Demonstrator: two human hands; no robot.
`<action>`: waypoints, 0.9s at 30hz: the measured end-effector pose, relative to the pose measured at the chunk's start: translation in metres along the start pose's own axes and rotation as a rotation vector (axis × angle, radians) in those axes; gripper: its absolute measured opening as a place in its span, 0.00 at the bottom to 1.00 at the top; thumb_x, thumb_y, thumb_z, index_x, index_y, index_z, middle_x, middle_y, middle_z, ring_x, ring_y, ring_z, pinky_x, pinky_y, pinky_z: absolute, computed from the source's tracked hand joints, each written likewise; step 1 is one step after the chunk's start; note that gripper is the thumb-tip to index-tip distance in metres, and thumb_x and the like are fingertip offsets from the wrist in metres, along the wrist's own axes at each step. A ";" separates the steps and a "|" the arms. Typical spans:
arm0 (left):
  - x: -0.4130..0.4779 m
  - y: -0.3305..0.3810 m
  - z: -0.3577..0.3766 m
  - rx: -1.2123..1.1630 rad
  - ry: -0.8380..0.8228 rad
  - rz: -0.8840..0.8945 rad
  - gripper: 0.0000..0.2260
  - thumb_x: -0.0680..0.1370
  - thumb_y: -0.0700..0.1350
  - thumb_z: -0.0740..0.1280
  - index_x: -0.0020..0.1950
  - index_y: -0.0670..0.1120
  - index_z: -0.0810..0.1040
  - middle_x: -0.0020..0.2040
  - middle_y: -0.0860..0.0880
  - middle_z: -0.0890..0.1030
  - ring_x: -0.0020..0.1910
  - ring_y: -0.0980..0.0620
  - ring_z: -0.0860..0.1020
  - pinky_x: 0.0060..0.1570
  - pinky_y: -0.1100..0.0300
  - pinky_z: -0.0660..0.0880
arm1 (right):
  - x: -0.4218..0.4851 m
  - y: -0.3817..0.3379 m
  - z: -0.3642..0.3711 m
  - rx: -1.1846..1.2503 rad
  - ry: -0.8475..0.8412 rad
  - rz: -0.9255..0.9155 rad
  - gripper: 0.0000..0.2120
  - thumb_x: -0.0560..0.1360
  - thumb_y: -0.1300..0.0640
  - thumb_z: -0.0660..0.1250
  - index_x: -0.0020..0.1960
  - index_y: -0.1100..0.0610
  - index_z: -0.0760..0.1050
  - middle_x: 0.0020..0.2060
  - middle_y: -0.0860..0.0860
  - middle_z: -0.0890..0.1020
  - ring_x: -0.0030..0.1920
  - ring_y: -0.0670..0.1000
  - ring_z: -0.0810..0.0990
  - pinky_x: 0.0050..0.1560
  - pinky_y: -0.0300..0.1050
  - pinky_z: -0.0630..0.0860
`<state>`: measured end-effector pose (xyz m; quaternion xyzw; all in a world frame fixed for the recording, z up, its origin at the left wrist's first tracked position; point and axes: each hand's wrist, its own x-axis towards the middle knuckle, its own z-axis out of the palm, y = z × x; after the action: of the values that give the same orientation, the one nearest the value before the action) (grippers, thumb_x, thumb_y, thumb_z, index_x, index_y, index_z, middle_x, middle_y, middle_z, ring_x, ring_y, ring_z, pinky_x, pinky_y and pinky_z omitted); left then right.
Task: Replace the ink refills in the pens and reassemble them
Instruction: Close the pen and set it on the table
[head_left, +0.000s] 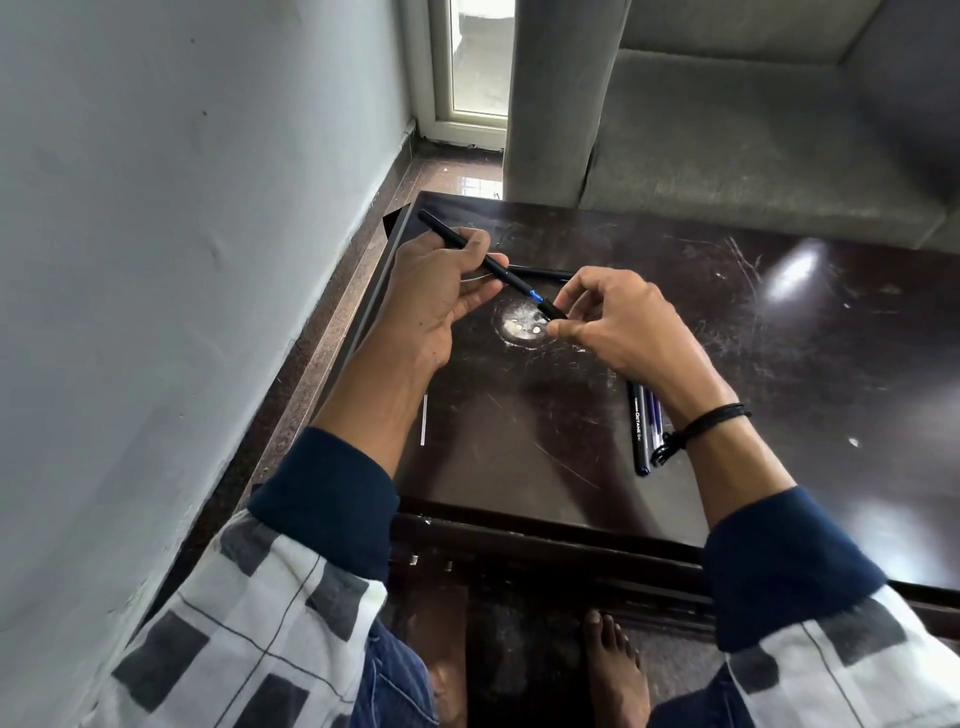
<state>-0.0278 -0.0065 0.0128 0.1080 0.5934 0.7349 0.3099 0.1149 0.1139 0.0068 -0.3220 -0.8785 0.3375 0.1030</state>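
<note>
Fingers (480, 244) of left hand (436, 296) gripped pen barrel (514, 280) — right hand (623, 322) pinched tip section (550, 310); likely light, stiff, slick — hold mid-barrel.

The left hand (441, 291) is gripping a black pen (519, 285) by its barrel, fingers curled round it and palm turned inward. The right hand (623, 325) is pinching the pen's lower end between thumb and fingertips. Both forearms are reaching forward and angling in toward each other.
</note>
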 end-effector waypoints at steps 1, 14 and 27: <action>0.000 0.000 0.000 -0.002 0.001 -0.001 0.03 0.80 0.38 0.69 0.47 0.45 0.78 0.42 0.46 0.85 0.50 0.48 0.86 0.47 0.56 0.83 | 0.000 0.000 0.000 0.002 0.003 -0.002 0.09 0.72 0.50 0.78 0.45 0.47 0.78 0.40 0.45 0.83 0.42 0.45 0.81 0.42 0.43 0.72; -0.006 -0.010 0.010 0.095 -0.066 -0.013 0.01 0.79 0.40 0.70 0.49 0.43 0.80 0.43 0.43 0.86 0.46 0.48 0.86 0.47 0.57 0.83 | 0.002 -0.003 0.003 0.112 0.075 -0.039 0.07 0.72 0.54 0.79 0.45 0.49 0.81 0.38 0.46 0.84 0.39 0.45 0.80 0.45 0.44 0.77; -0.012 -0.020 0.022 0.096 0.010 0.062 0.03 0.79 0.38 0.70 0.50 0.39 0.81 0.47 0.37 0.85 0.42 0.50 0.86 0.39 0.62 0.80 | 0.000 -0.002 0.008 0.138 0.152 -0.020 0.09 0.71 0.58 0.79 0.40 0.49 0.80 0.30 0.43 0.80 0.31 0.40 0.75 0.41 0.41 0.74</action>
<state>-0.0002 0.0062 0.0029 0.1376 0.6260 0.7153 0.2785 0.1109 0.1086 0.0020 -0.3301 -0.8459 0.3710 0.1947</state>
